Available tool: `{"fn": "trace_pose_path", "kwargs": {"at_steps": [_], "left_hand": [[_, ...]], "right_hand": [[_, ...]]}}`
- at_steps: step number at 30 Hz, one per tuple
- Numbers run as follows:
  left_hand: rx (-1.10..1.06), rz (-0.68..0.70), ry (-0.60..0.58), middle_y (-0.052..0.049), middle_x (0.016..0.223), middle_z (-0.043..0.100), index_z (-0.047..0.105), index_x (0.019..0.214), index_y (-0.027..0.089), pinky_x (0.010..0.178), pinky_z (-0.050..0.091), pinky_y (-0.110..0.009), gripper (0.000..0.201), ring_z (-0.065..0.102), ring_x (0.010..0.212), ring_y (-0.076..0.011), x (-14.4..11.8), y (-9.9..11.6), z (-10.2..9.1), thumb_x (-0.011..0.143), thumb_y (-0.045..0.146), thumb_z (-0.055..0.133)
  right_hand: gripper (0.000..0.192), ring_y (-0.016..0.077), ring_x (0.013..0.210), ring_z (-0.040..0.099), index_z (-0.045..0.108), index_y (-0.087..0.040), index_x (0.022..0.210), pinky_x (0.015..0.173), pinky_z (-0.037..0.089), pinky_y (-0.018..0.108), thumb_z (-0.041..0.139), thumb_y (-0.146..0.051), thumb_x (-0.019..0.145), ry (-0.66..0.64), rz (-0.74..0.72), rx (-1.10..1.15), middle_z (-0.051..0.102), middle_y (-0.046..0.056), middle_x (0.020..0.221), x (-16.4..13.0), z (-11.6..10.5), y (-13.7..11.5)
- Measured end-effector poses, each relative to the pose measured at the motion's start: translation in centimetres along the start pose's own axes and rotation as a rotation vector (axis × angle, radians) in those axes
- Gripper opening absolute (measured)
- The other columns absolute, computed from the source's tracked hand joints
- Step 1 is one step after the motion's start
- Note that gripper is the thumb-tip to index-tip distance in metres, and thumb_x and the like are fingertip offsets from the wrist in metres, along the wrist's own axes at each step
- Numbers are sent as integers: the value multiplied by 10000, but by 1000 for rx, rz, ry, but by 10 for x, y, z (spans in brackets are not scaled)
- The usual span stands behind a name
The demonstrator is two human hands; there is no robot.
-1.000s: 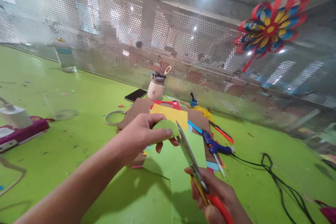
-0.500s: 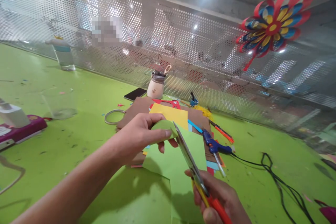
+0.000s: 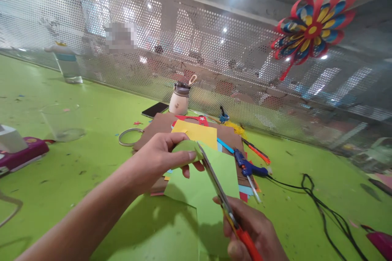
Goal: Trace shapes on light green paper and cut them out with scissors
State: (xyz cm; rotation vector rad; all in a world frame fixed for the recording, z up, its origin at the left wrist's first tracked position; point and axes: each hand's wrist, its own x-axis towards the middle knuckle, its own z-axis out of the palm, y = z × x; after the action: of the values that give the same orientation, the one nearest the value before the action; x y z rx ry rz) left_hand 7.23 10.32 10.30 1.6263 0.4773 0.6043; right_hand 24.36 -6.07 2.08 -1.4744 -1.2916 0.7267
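Pinched between the thumb and fingers of my left hand (image 3: 167, 153) is a small piece of green paper (image 3: 185, 147) with a rounded edge. My right hand (image 3: 248, 226) grips a pair of scissors (image 3: 216, 181) by its red and yellow handles. The blades point up and away, their tips at the right edge of the green piece, and look nearly closed. Below both hands lies a larger light green sheet (image 3: 214, 195). A yellow sheet (image 3: 196, 130) and brown cardboard (image 3: 156, 124) lie just beyond my left hand.
Right of the papers lie a blue glue gun (image 3: 248, 167) with a black cord (image 3: 317, 200) and an orange-black cutter (image 3: 257, 151). Behind stand a cream bottle (image 3: 179, 100) and a phone (image 3: 154, 109). A clear cup (image 3: 65, 124) and purple power strip (image 3: 27, 155) are left.
The whole view has shifted slightly, with things appearing a little farther left. Both hands keep their holds, and the scissor tips stay at the green piece's edge.
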Motion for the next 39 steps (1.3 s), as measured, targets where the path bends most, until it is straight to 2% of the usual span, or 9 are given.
{"fn": "trace_pose_path", "kwargs": {"at_steps": [7,11,17,22,27,35,39], "left_hand": [[1,-1,-9,-39,817,722,695,872,162,603,489,-242,125,577,630,-124,1,-3,-2,830,235,603],[-2,-28,6,-38,818,726,703,851,168,596,486,-236,121,567,618,-123,1,-2,-3,810,259,634],[15,-67,38,-17,787,730,721,787,200,593,485,-227,111,574,611,-135,0,-2,-4,771,301,678],[13,-51,40,-4,778,725,727,810,210,606,481,-211,117,588,630,-132,0,-6,-7,783,311,675],[29,-124,44,-17,803,727,712,807,195,590,474,-204,143,577,636,-128,-1,-4,-8,782,332,679],[70,-121,50,-27,820,727,714,811,193,611,490,-233,159,594,659,-152,-1,-3,-6,781,342,669],[55,-80,35,-23,793,723,716,803,195,616,494,-233,128,593,658,-151,0,-2,-5,773,311,673]], "right_hand": [[716,120,500,349,658,-188,1063,410,219,245,550,-775,666,-12,-27,-24,481,-6,638,0,2,2],[731,123,504,351,641,-168,1067,409,262,243,530,-777,679,-7,-33,-55,484,0,652,1,4,-1],[535,101,503,347,620,-176,890,397,276,222,592,-680,715,-103,-2,3,464,-13,690,3,1,-10],[487,104,523,338,601,-179,861,415,272,224,645,-636,698,-122,0,9,445,-26,683,5,0,-14],[475,108,530,342,593,-169,902,439,278,228,633,-607,722,-133,-33,13,414,-39,663,7,1,-17],[528,111,522,333,629,-172,968,430,275,226,624,-636,717,-121,6,31,434,-34,654,5,2,-14],[498,110,532,334,618,-190,924,426,279,224,633,-641,712,-158,47,74,419,-32,687,4,1,-12]]}}
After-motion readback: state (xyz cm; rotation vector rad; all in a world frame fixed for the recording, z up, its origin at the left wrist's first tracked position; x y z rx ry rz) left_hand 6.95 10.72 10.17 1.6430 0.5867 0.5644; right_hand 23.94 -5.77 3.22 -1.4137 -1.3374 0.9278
